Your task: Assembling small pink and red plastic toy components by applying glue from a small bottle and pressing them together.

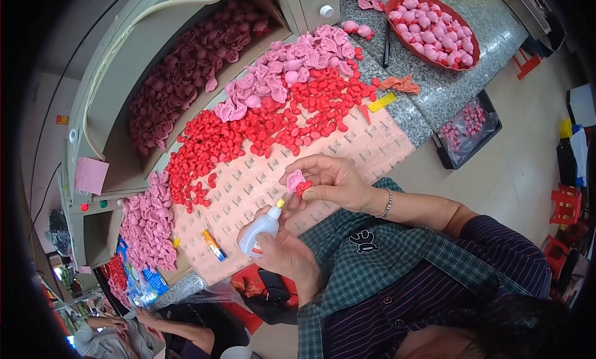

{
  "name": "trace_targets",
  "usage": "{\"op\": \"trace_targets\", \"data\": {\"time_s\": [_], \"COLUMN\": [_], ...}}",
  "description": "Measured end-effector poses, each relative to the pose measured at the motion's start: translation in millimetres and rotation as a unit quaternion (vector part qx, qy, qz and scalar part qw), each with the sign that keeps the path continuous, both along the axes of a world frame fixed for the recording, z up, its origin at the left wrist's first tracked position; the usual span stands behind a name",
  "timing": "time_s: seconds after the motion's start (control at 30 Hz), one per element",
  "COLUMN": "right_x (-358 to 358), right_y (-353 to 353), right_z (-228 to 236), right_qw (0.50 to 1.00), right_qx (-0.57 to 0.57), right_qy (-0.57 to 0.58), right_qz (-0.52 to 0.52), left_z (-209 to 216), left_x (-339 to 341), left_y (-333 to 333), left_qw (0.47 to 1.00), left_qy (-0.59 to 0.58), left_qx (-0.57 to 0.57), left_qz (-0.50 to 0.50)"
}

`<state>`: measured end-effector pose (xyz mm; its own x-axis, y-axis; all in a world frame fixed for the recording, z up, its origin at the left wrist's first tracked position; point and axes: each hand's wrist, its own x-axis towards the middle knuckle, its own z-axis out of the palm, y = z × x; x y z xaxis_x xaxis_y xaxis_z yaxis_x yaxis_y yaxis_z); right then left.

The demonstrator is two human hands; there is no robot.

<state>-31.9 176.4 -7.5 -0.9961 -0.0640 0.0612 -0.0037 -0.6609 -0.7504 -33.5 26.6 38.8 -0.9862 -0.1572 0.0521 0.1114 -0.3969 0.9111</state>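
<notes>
My left hand (282, 253) is closed around a white squeeze bottle (264, 230) with a yellow tip. The tip points up toward my right hand (335, 184), nearly touching what it holds. Between the thumb and fingers of that hand is a small pink moulded piece (295, 180) with rounded ears. A small red piece (303, 187) sits against it at the thumb. Both hands are above a pink patterned mat (248, 194). Beyond them, many glossy red pieces (273, 126) lie spread across it. Soft pink pieces (304, 54) are heaped along its far edge.
A grey curved-front cabinet (149, 23) full of pink pieces borders the left. A red bowl (475, 56) of pink rounded pieces stands on the granite counter (434, 92). An orange-blue tube (214, 245) lies on the mat. A black crate (478, 141) is on the floor. Another person's arms (167, 325) show lower left.
</notes>
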Motion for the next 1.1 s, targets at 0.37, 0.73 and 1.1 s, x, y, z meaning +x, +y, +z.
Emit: {"op": "trace_targets", "data": {"time_s": [0.37, 0.73, 1.1], "right_x": [-1, -1, -3], "right_y": [-7, -6, -6], "right_z": [0, 0, -5], "right_qw": [0.995, 0.999, 0.999], "right_qx": [0.049, 0.006, 0.013], "right_qy": [0.073, 0.053, 0.047], "right_qz": [-0.046, -0.007, -0.002], "left_z": [-10, -9, -15], "left_x": [1, 0, -2], "left_y": [1, 7, 5], "left_qw": [0.994, 0.995, 0.997], "left_qy": [0.077, 0.072, 0.058], "left_qx": [-0.062, -0.059, -0.049], "left_qz": [0.046, 0.032, 0.030]}}
